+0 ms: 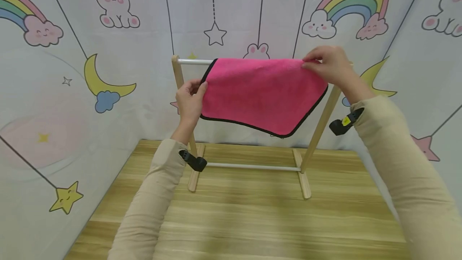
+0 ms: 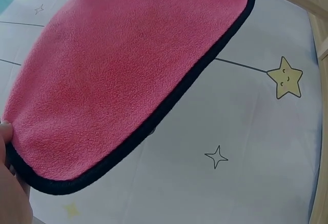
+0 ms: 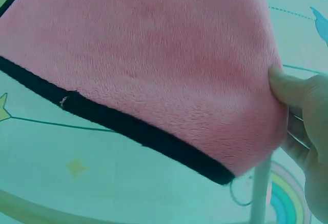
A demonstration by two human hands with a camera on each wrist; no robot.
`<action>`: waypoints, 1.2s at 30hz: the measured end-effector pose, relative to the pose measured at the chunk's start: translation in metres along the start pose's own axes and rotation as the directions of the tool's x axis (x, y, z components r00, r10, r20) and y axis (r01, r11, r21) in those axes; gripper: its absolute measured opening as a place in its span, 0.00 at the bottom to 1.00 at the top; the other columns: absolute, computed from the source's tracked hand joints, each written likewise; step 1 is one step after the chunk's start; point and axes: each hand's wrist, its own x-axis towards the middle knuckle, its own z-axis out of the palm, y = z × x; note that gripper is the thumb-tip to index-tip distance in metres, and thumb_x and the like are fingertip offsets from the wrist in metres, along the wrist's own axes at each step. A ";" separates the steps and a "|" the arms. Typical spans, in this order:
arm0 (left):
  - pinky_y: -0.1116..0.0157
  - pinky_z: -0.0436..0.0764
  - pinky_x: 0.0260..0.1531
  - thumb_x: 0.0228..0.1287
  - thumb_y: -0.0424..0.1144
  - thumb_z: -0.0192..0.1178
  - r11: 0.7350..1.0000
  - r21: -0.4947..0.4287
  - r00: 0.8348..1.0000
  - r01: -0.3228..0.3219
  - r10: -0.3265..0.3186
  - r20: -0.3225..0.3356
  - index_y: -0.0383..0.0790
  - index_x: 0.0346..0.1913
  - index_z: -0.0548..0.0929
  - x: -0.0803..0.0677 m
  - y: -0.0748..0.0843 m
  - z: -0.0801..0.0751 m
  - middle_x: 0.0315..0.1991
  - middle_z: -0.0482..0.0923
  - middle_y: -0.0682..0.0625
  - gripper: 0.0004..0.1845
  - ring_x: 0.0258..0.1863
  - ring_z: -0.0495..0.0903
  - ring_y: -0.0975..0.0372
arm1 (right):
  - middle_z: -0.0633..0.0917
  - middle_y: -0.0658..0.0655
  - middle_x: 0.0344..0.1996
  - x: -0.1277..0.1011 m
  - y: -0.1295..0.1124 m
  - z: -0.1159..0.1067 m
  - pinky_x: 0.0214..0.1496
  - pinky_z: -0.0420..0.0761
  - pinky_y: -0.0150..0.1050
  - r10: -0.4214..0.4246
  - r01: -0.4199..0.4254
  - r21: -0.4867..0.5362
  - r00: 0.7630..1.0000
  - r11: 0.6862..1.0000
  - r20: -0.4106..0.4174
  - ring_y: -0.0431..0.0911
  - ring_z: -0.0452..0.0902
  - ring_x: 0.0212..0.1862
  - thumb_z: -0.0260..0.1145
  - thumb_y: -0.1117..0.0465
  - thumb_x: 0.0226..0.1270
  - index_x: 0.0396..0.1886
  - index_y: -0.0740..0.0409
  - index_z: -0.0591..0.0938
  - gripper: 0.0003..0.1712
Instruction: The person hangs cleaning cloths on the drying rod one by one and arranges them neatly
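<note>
One pink cloth (image 1: pixel 260 95), left fingers (image 1: pixel 203 88) pinching its side edge, right fingers (image 1: pixel 315 54) pinching its top edge.

Cloth (image 1: pixel 263 95) – matt, fuzzy pile, rack posts (image 1: pixel 321 128) – smooth wood

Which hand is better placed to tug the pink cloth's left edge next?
Left, probably: the left hand pinches the pink cloth at its black-trimmed left edge, while the right hand pinches the top edge over on the right.
</note>
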 end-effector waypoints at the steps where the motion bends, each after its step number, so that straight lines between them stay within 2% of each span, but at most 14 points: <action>1: 0.79 0.70 0.28 0.59 0.31 0.58 1.000 0.000 1.000 0.000 0.000 0.000 0.22 0.41 0.78 0.000 0.000 0.000 0.36 0.79 0.32 0.12 0.27 0.72 0.69 | 0.83 0.62 0.37 0.002 -0.002 0.000 0.43 0.76 0.41 -0.013 0.013 -0.024 1.000 1.000 -0.010 0.50 0.75 0.41 0.63 0.63 0.61 0.41 0.65 0.83 0.12; 6: 0.78 0.72 0.29 0.60 0.32 0.59 1.000 -0.023 1.000 0.002 -0.003 -0.031 0.23 0.40 0.79 0.005 -0.005 0.004 0.35 0.79 0.34 0.12 0.27 0.72 0.69 | 0.83 0.64 0.37 0.019 -0.012 0.002 0.52 0.71 0.47 -0.041 0.029 -0.088 0.989 0.996 -0.141 0.54 0.73 0.43 0.59 0.63 0.63 0.40 0.66 0.83 0.12; 8: 0.78 0.73 0.30 0.60 0.33 0.59 0.999 -0.043 0.999 0.014 -0.016 -0.042 0.24 0.41 0.79 0.009 -0.013 0.007 0.36 0.80 0.36 0.12 0.28 0.73 0.70 | 0.83 0.62 0.38 0.024 -0.013 0.004 0.52 0.71 0.44 0.007 -0.017 -0.058 0.987 0.998 -0.161 0.51 0.72 0.44 0.60 0.61 0.64 0.41 0.64 0.83 0.13; 13: 0.77 0.74 0.32 0.59 0.37 0.60 0.997 -0.065 0.998 0.043 -0.046 -0.037 0.27 0.41 0.80 0.014 -0.033 0.012 0.36 0.80 0.39 0.14 0.29 0.74 0.68 | 0.84 0.58 0.40 0.022 -0.006 0.010 0.39 0.73 0.29 0.217 -0.214 0.064 0.976 0.975 -0.036 0.44 0.74 0.40 0.60 0.53 0.63 0.45 0.59 0.83 0.17; 16: 0.76 0.75 0.32 0.59 0.38 0.60 0.997 -0.070 0.998 0.038 -0.041 -0.049 0.28 0.41 0.80 0.014 -0.038 0.012 0.36 0.80 0.39 0.15 0.29 0.74 0.67 | 0.83 0.58 0.40 0.016 0.000 0.009 0.32 0.70 0.25 0.260 -0.256 0.114 0.966 0.960 -0.019 0.42 0.73 0.36 0.59 0.49 0.63 0.45 0.58 0.83 0.20; 19: 0.76 0.75 0.32 0.58 0.38 0.61 0.995 -0.086 0.997 0.046 -0.051 -0.063 0.28 0.41 0.80 0.015 -0.038 0.012 0.35 0.80 0.40 0.14 0.30 0.75 0.66 | 0.83 0.58 0.41 0.007 0.002 0.004 0.34 0.71 0.25 0.239 -0.230 0.144 0.970 0.962 -0.046 0.41 0.73 0.37 0.59 0.48 0.63 0.46 0.57 0.83 0.20; 22: 0.75 0.76 0.31 0.58 0.38 0.61 0.993 -0.096 0.995 0.064 -0.070 -0.066 0.30 0.40 0.81 0.015 -0.035 0.013 0.34 0.81 0.42 0.13 0.30 0.75 0.65 | 0.82 0.59 0.43 -0.004 0.002 0.001 0.45 0.76 0.34 0.138 -0.126 0.129 0.987 0.984 -0.087 0.44 0.73 0.44 0.62 0.52 0.61 0.47 0.59 0.82 0.19; 24: 0.75 0.76 0.31 0.58 0.38 0.61 0.992 -0.104 0.995 0.072 -0.079 -0.066 0.30 0.40 0.81 0.015 -0.034 0.014 0.34 0.80 0.43 0.13 0.30 0.75 0.65 | 0.81 0.60 0.44 -0.013 0.002 0.001 0.50 0.75 0.42 0.046 -0.034 0.080 0.987 0.996 -0.154 0.48 0.72 0.49 0.64 0.55 0.60 0.46 0.62 0.82 0.19; 26: 0.75 0.76 0.31 0.58 0.38 0.61 0.992 -0.104 0.995 0.075 -0.082 -0.064 0.30 0.40 0.81 0.016 -0.034 0.014 0.33 0.80 0.43 0.13 0.30 0.75 0.65 | 0.81 0.62 0.41 -0.022 0.004 0.004 0.50 0.76 0.45 -0.021 0.031 0.032 0.961 0.999 -0.275 0.51 0.74 0.47 0.66 0.58 0.58 0.45 0.63 0.82 0.17; 27: 0.75 0.75 0.31 0.58 0.38 0.61 0.992 -0.103 0.994 0.078 -0.085 -0.065 0.30 0.40 0.81 0.016 -0.033 0.014 0.33 0.80 0.43 0.13 0.30 0.75 0.64 | 0.82 0.62 0.39 -0.027 0.005 0.006 0.48 0.77 0.41 -0.028 0.038 0.022 0.938 0.999 -0.345 0.51 0.75 0.45 0.66 0.58 0.58 0.43 0.64 0.82 0.16; 29: 0.75 0.76 0.31 0.58 0.39 0.61 0.991 -0.102 0.994 0.082 -0.089 -0.063 0.31 0.40 0.81 0.016 -0.033 0.015 0.33 0.80 0.43 0.13 0.30 0.75 0.64 | 0.81 0.62 0.35 -0.038 0.006 0.014 0.43 0.76 0.32 0.040 -0.008 0.070 0.883 0.997 -0.469 0.48 0.76 0.40 0.65 0.58 0.58 0.41 0.66 0.82 0.16; 31: 0.75 0.76 0.31 0.58 0.39 0.61 0.991 -0.098 0.994 0.089 -0.095 -0.058 0.31 0.40 0.81 0.016 -0.033 0.015 0.34 0.80 0.44 0.13 0.30 0.75 0.64 | 0.81 0.60 0.32 -0.051 0.007 0.026 0.39 0.74 0.26 0.161 -0.065 0.193 0.828 0.979 -0.538 0.43 0.75 0.36 0.65 0.57 0.58 0.40 0.67 0.81 0.17; 33: 0.75 0.76 0.32 0.58 0.40 0.61 0.991 -0.094 0.994 0.095 -0.100 -0.050 0.31 0.40 0.81 0.016 -0.032 0.015 0.34 0.80 0.44 0.14 0.30 0.75 0.64 | 0.80 0.55 0.33 -0.063 0.008 0.038 0.38 0.72 0.21 0.316 -0.132 0.356 0.789 0.925 -0.526 0.38 0.74 0.35 0.66 0.57 0.57 0.42 0.66 0.79 0.19; 36: 0.74 0.76 0.33 0.58 0.41 0.61 0.991 -0.085 0.993 0.104 -0.107 -0.040 0.32 0.41 0.81 0.016 -0.032 0.015 0.35 0.80 0.44 0.14 0.31 0.75 0.63 | 0.78 0.49 0.34 -0.078 0.008 0.058 0.39 0.74 0.22 0.502 -0.180 0.608 0.759 0.773 -0.414 0.35 0.74 0.36 0.68 0.60 0.54 0.47 0.63 0.77 0.21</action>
